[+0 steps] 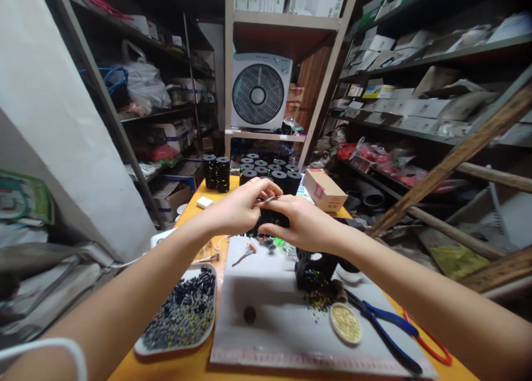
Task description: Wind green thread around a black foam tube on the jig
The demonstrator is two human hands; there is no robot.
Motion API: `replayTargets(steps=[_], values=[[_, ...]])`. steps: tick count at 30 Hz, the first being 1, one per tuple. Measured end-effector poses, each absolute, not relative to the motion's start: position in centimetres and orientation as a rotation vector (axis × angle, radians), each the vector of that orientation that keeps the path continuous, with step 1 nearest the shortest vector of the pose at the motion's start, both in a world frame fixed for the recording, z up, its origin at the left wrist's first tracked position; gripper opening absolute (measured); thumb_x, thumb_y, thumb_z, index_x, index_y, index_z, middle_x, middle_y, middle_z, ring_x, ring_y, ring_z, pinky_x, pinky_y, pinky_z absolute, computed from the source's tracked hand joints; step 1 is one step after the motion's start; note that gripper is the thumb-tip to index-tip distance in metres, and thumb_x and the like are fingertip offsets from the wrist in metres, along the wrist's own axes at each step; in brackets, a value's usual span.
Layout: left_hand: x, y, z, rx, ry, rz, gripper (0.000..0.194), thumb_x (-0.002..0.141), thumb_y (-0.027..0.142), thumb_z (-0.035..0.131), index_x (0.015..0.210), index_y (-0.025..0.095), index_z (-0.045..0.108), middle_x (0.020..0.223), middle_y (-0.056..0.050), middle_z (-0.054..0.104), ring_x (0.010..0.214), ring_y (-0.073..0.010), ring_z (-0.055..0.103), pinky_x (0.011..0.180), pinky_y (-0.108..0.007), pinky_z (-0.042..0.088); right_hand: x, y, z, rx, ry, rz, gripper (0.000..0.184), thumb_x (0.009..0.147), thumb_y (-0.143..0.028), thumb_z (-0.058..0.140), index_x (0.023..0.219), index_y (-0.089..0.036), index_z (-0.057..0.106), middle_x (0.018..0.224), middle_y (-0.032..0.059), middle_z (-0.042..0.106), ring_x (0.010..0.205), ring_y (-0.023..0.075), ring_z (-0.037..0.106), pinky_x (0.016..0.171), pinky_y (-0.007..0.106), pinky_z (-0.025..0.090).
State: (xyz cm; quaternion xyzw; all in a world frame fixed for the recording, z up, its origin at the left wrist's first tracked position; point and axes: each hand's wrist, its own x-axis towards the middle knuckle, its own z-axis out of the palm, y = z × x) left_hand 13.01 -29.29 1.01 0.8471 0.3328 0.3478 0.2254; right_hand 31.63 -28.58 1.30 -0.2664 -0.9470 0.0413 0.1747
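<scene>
Over the middle of the table, my right hand (300,219) grips a black cylinder (272,220) with small green flecks, thumb along its near side and fingers over its top. Close against it, my left hand (246,204) is closed in a pinch at the cylinder's upper left. A thin, partly green piece (272,198) shows between the two hands; my fingers hide what the left one pinches. Beyond them stand several black cylinders (248,176) with yellow-green flecks, and a pair of the same kind (223,174) is farther left.
A white tray (215,309) of small dark and yellowish parts lies left. On a white board (249,348) are blue-handled pliers (384,320), a dish of pale bits (346,324) and loose colored pieces (318,298). A cardboard box (326,191) stands back right; a box fan (260,92) faces me.
</scene>
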Motion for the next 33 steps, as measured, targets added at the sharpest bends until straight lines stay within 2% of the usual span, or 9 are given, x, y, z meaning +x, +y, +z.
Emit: replayTargets(steps=[5,8,12,15,17,20,23,26,33], values=[[12.9,-29.0,0.5,2.285,0.934,1.028,0.046,0.073,-0.005,0.038,0.112,0.016,0.050,0.115,-0.010,0.057,0.111,-0.0191,0.056,0.093,-0.034,0.049,31.3,-28.4,2.3,-0.738,-2.725,0.193,0.031,0.092,-0.036,0.057,0.113,-0.014,0.059,0.110,0.0081,0.064,0.100,0.0200,0.061,0.087,0.040,0.048],[13.4,-29.4,0.6,2.286,1.017,1.062,0.038,0.082,0.000,0.037,0.116,0.012,0.047,0.119,-0.013,0.058,0.111,-0.0172,0.056,0.096,-0.031,0.047,32.2,-27.8,4.2,-0.841,-2.715,0.242,0.030,0.097,-0.038,0.047,0.105,-0.014,0.063,0.099,0.0058,0.067,0.089,0.0171,0.063,0.081,0.036,0.050],[14.8,-30.7,0.9,2.392,1.176,0.980,0.037,0.096,0.029,0.043,0.129,0.012,0.044,0.132,-0.015,0.054,0.119,-0.0244,0.052,0.099,-0.040,0.043,35.4,-27.4,6.1,-1.089,-2.612,0.251,0.035,0.099,-0.041,0.043,0.105,-0.013,0.064,0.092,0.0055,0.067,0.084,0.0177,0.064,0.080,0.039,0.050],[15.9,-31.6,0.8,2.529,1.283,0.812,0.053,0.092,0.047,0.051,0.136,0.018,0.045,0.133,-0.012,0.056,0.116,-0.0344,0.055,0.093,-0.053,0.044,37.7,-27.7,6.1,-1.139,-2.664,0.368,0.035,0.098,-0.040,0.045,0.116,-0.014,0.060,0.108,0.0080,0.066,0.097,0.0190,0.063,0.088,0.041,0.049],[16.4,-31.8,0.6,2.609,1.333,0.727,0.055,0.088,0.051,0.056,0.133,0.020,0.050,0.127,-0.011,0.061,0.109,-0.0367,0.059,0.088,-0.053,0.046,38.6,-28.0,5.5,-1.139,-2.735,0.439,0.040,0.094,-0.044,0.051,0.122,-0.015,0.058,0.117,0.0095,0.064,0.106,0.0208,0.061,0.093,0.043,0.047],[16.7,-31.7,0.4,2.687,1.393,0.655,0.048,0.087,0.049,0.059,0.127,0.021,0.056,0.120,-0.007,0.066,0.101,-0.0343,0.063,0.082,-0.047,0.049,39.0,-28.0,4.4,-1.143,-2.801,0.462,0.055,0.086,-0.052,0.061,0.127,-0.016,0.054,0.123,0.0115,0.061,0.110,0.0236,0.059,0.094,0.045,0.046],[16.9,-31.4,0.4,2.723,1.466,0.615,0.046,0.088,0.049,0.056,0.126,0.022,0.056,0.115,-0.005,0.068,0.097,-0.0327,0.065,0.075,-0.044,0.049,38.7,-27.8,3.7,-1.145,-2.817,0.413,0.061,0.081,-0.055,0.064,0.127,-0.015,0.054,0.113,0.0107,0.064,0.100,0.0225,0.062,0.087,0.042,0.050],[16.9,-31.2,0.5,2.744,1.493,0.572,0.045,0.089,0.052,0.054,0.125,0.025,0.056,0.112,-0.001,0.069,0.092,-0.0292,0.067,0.069,-0.039,0.049,38.3,-28.0,3.2,-1.127,-2.807,0.307,0.060,0.080,-0.053,0.067,0.124,-0.015,0.055,0.101,0.0082,0.066,0.089,0.0205,0.063,0.079,0.039,0.051],[16.9,-31.3,0.7,2.769,1.524,0.546,0.043,0.088,0.054,0.054,0.122,0.029,0.057,0.110,0.003,0.070,0.087,-0.0263,0.068,0.064,-0.035,0.047,37.9,-29.4,1.0,-1.064,-2.657,-0.043,0.044,0.079,-0.039,0.067,0.114,-0.014,0.054,0.103,0.0072,0.059,0.102,0.0238,0.055,0.087,0.043,0.045]])
